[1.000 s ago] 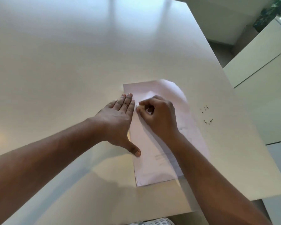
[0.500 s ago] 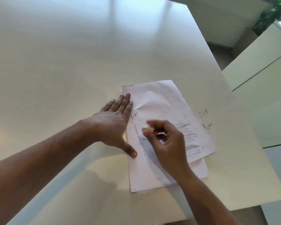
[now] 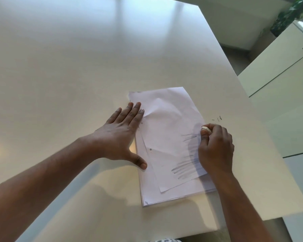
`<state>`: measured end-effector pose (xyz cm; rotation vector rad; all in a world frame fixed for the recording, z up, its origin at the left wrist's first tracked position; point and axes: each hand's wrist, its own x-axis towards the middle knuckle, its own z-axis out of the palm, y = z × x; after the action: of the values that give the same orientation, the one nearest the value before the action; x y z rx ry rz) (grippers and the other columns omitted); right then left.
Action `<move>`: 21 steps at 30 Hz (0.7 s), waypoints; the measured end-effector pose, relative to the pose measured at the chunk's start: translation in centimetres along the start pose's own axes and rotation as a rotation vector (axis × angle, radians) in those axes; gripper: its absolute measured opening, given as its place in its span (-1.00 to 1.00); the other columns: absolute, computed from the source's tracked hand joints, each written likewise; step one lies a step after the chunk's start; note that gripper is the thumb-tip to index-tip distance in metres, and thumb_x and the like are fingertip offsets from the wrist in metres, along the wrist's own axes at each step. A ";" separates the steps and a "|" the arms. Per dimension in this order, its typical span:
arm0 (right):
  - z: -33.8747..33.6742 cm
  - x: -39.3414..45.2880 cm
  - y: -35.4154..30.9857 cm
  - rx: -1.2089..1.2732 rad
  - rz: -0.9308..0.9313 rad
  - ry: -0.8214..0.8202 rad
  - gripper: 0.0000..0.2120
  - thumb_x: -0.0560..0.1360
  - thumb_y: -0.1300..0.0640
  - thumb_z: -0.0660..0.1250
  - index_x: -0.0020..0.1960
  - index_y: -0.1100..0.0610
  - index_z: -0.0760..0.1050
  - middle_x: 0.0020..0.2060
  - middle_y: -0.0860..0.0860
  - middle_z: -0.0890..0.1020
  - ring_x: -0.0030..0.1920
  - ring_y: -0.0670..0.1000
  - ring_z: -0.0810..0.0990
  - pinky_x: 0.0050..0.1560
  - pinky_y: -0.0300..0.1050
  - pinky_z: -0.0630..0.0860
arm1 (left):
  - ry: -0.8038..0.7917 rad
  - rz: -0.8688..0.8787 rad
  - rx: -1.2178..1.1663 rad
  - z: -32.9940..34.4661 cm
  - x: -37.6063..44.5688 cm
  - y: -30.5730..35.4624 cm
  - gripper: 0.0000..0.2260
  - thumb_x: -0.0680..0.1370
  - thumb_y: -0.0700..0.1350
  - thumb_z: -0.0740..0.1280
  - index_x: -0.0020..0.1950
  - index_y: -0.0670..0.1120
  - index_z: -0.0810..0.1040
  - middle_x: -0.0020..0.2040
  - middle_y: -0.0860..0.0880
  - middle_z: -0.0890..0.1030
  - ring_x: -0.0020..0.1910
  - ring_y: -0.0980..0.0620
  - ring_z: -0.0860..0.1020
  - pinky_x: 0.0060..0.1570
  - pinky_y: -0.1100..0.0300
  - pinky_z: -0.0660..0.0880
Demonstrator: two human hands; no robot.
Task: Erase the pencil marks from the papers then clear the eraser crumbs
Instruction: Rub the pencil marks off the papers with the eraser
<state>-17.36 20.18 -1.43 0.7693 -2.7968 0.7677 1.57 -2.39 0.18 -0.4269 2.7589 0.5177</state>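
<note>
1. the table (image 3: 77, 67) lies bare left of and beyond the paper stack (image 3: 164, 194); wide room there
2. eraser crumbs (image 3: 217, 118) dot the narrow strip right of the stack
3. a cabinet (image 3: 283, 70) flanks the table's right edge

since a second ago we have let the top sheet (image 3: 166, 130) down: it was lifted and curled over at its far end then, and now it lies flat and skewed on the stack of papers (image 3: 173, 193), its pencil marks (image 3: 184, 169) showing. our right hand (image 3: 215, 149), which was at the sheet's left side beside the left hand, has crossed to the sheet's right edge, pinching the eraser (image 3: 206, 129) in its fingertips. our left hand (image 3: 122, 135) has spread wider along the left edge of the stack.
</note>
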 end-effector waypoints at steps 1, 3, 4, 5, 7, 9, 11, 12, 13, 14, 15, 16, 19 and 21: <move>-0.1 -0.5 0.0 0.002 -0.006 0.000 -0.87 0.67 0.13 0.26 0.16 0.13 0.53 0.12 0.12 0.61 0.17 0.28 0.49 0.13 0.16 0.40 | 0.005 0.004 0.005 0.0 0.0 0.0 0.44 0.19 0.71 0.28 0.61 -0.04 -0.52 0.56 0.02 -0.60 0.50 0.10 -0.62 0.59 0.03 -0.41; -0.3 -1.4 0.1 0.007 -0.034 0.006 -0.90 0.66 0.15 0.28 0.14 0.13 0.53 0.10 0.12 0.60 0.15 0.28 0.49 0.10 0.16 0.40 | 0.015 0.009 0.008 0.2 -0.1 -0.1 0.42 0.20 0.70 0.27 0.61 -0.05 -0.51 0.57 0.02 -0.59 0.50 0.11 -0.62 0.60 0.03 -0.41; -0.4 -1.9 0.3 0.001 -0.048 0.014 -0.92 0.65 0.17 0.30 0.13 0.13 0.53 0.09 0.11 0.59 0.14 0.27 0.49 0.09 0.16 0.40 | 0.021 0.013 0.009 0.2 -0.1 -0.1 0.42 0.21 0.70 0.26 0.62 -0.05 -0.50 0.58 0.02 -0.58 0.50 0.11 -0.62 0.60 0.02 -0.40; -0.5 -2.2 0.5 -0.016 -0.056 0.022 -0.92 0.64 0.18 0.31 0.12 0.13 0.52 0.09 0.11 0.58 0.13 0.27 0.49 0.07 0.17 0.40 | 0.029 0.018 0.011 0.2 -0.1 -0.1 0.41 0.22 0.70 0.25 0.63 -0.05 -0.49 0.59 0.02 -0.56 0.51 0.11 -0.61 0.60 0.01 -0.39; -0.7 -2.8 1.0 -0.051 -0.062 0.034 -0.93 0.63 0.19 0.33 0.11 0.14 0.52 0.10 0.12 0.56 0.13 0.28 0.48 0.05 0.18 0.41 | 0.047 0.035 0.012 0.3 -0.2 -0.1 0.39 0.23 0.70 0.25 0.65 -0.06 -0.44 0.62 0.02 -0.51 0.52 0.11 -0.59 0.61 0.00 -0.38; -0.8 -3.2 1.5 -0.063 -0.066 0.042 -0.92 0.63 0.19 0.33 0.11 0.15 0.52 0.11 0.14 0.55 0.13 0.29 0.49 0.04 0.19 0.44 | 0.066 0.057 0.010 0.4 -0.3 -0.1 0.37 0.25 0.69 0.25 0.67 -0.05 -0.38 0.65 0.03 -0.46 0.54 0.11 -0.57 0.60 0.02 -0.40; -0.8 -3.6 1.8 -0.065 -0.078 0.039 -0.90 0.62 0.16 0.30 0.11 0.14 0.52 0.11 0.13 0.56 0.12 0.29 0.50 0.04 0.20 0.45 | 0.099 0.082 0.014 0.5 -0.5 0.0 0.35 0.25 0.71 0.23 0.70 -0.04 -0.32 0.68 0.03 -0.38 0.57 0.11 -0.52 0.58 0.07 -0.43; -0.9 -3.8 1.9 -0.057 -0.080 0.035 -0.87 0.61 0.12 0.28 0.11 0.14 0.52 0.12 0.12 0.56 0.12 0.28 0.50 0.04 0.19 0.45 | 0.117 0.094 0.021 0.6 -0.6 0.0 0.34 0.25 0.72 0.22 0.70 -0.04 -0.29 0.69 0.04 -0.34 0.59 0.11 -0.50 0.58 0.08 -0.43; -1.1 -4.0 2.0 -0.042 -0.078 0.033 -0.85 0.60 0.10 0.26 0.11 0.13 0.52 0.12 0.11 0.56 0.13 0.27 0.50 0.05 0.18 0.45 | 0.133 0.106 0.026 0.7 -0.8 0.0 0.32 0.26 0.72 0.20 0.71 -0.03 -0.26 0.70 0.04 -0.30 0.60 0.11 -0.47 0.58 0.09 -0.43; -1.3 -4.2 1.9 -0.021 -0.076 0.033 -0.83 0.59 0.09 0.25 0.12 0.13 0.52 0.13 0.11 0.56 0.14 0.25 0.50 0.07 0.17 0.45 | 0.143 0.116 0.029 0.9 -0.9 0.1 0.31 0.26 0.72 0.20 0.71 -0.03 -0.24 0.70 0.05 -0.27 0.61 0.10 -0.45 0.58 0.09 -0.43; -1.5 -4.3 1.9 0.000 -0.074 0.035 -0.81 0.59 0.08 0.23 0.12 0.14 0.53 0.14 0.11 0.56 0.14 0.24 0.50 0.09 0.16 0.45 | 0.144 0.123 0.031 1.1 -1.1 0.2 0.29 0.27 0.72 0.19 0.71 -0.02 -0.23 0.71 0.05 -0.25 0.62 0.10 -0.44 0.59 0.08 -0.41; -1.7 -4.5 1.9 0.018 -0.073 0.036 -0.79 0.59 0.07 0.22 0.12 0.14 0.53 0.14 0.11 0.56 0.14 0.23 0.50 0.11 0.15 0.46 | 0.141 0.130 0.032 1.2 -1.2 0.3 0.28 0.27 0.72 0.17 0.71 -0.01 -0.23 0.71 0.05 -0.25 0.62 0.10 -0.43 0.60 0.07 -0.40; -2.0 -4.9 1.8 0.037 -0.066 0.028 -0.80 0.59 0.06 0.22 0.12 0.13 0.53 0.13 0.09 0.57 0.13 0.21 0.52 0.11 0.12 0.45 | 0.146 0.140 0.009 1.6 -1.4 0.6 0.24 0.30 0.72 0.09 0.71 -0.01 -0.23 0.71 0.06 -0.23 0.62 0.11 -0.42 0.61 0.06 -0.36; -1.9 -5.1 1.9 0.030 -0.060 0.018 -0.81 0.60 0.06 0.23 0.12 0.12 0.53 0.13 0.08 0.57 0.13 0.20 0.53 0.12 0.11 0.44 | 0.148 0.138 0.002 1.6 -1.4 0.6 0.21 0.32 0.70 0.08 0.71 -0.01 -0.24 0.70 0.05 -0.24 0.62 0.10 -0.42 0.60 0.08 -0.39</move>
<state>-13.97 24.76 -1.99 0.8421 -2.7388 0.8044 3.04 -0.87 -0.57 -0.2864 2.9459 0.5357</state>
